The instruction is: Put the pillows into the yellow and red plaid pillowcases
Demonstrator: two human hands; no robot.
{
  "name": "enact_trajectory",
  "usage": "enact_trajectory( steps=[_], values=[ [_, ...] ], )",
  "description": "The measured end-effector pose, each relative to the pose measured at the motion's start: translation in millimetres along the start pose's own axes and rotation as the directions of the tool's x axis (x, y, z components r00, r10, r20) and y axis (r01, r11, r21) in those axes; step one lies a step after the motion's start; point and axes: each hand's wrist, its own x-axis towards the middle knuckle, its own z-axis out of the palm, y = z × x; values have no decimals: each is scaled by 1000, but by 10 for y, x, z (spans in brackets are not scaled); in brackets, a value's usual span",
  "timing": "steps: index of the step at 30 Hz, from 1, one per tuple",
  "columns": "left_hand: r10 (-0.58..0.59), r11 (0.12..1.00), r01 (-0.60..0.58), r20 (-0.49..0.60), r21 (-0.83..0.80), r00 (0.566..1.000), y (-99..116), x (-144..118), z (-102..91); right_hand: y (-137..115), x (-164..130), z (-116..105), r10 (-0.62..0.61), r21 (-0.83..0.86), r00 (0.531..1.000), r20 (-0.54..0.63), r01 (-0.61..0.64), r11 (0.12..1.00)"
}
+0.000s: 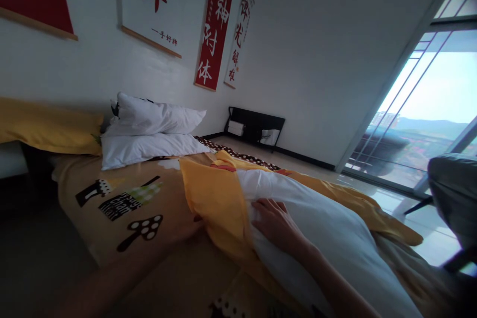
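Bedroom seen from the head camera, which I watch from afar; the view is tilted. The bed (122, 218) fills the lower left and centre, covered by a tan sheet printed with black-and-white mushroom shapes. Behind it runs a white wall (316, 59) hung with four scrolls (215, 25) bearing red or white characters, two on red ground and two on white. At right, a sliding glass door (421, 124) opens onto a bright sky and distant hills, with pale floor (417, 218) reflecting the light beneath it. Along the middle of the bed lies a long white pillow (335, 238), partly wrapped in a yellow cover (219, 198) that folds over its near and far sides; this is the thing my hands work on. Two more white pillows (149, 131) are stacked at the head of the bed, and a yellow one (44, 126) lies to their left, against the wall. A dark grey chair (454, 198) stands at the right edge, partly cut off. A low black rack (255, 126) stands on the floor against the far wall. My right hand (276, 221) rests palm down, fingers spread flat, on the white pillow just beside the edge of the yellow cover. My left hand (186, 228) reaches to the near edge of the cover, its fingertips hidden under the cloth, so I cannot tell whether it grips.
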Motion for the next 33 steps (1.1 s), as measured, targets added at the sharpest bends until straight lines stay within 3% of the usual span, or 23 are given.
enact_trajectory(
  steps=[4,9,13,16,18,20,23,26,30,33],
  values=[
    [92,995,-92,2,44,996,150,-59,-16,-6,2,16,-6,-8,1000,4,6,1000],
    [163,984,-157,-73,83,984,297,-34,71,-45,14,28,-5,4,1000,8,5,1000],
    [171,982,-161,-104,98,980,251,75,183,-68,-19,24,-46,25,998,46,45,999],
    [165,983,-153,-128,102,978,169,150,242,-40,-77,51,-99,13,984,149,98,995],
    [169,983,-157,-130,100,977,133,172,261,-13,-106,99,-99,-39,970,220,110,993],
    [177,982,-165,-127,96,976,131,159,264,7,-113,163,-87,-123,973,212,115,986],
    [192,980,-184,-109,81,975,197,78,258,11,-78,253,-137,-231,980,142,168,958],
    [208,977,-204,-64,56,976,305,-38,260,-27,-8,287,-173,-256,964,203,223,941],
    [248,968,-249,50,11,967,451,-137,302,-143,122,209,-164,-246,954,249,227,942],
    [327,941,-313,104,-129,939,528,-134,373,-269,236,120,-143,-246,964,225,199,949]
  ],
)
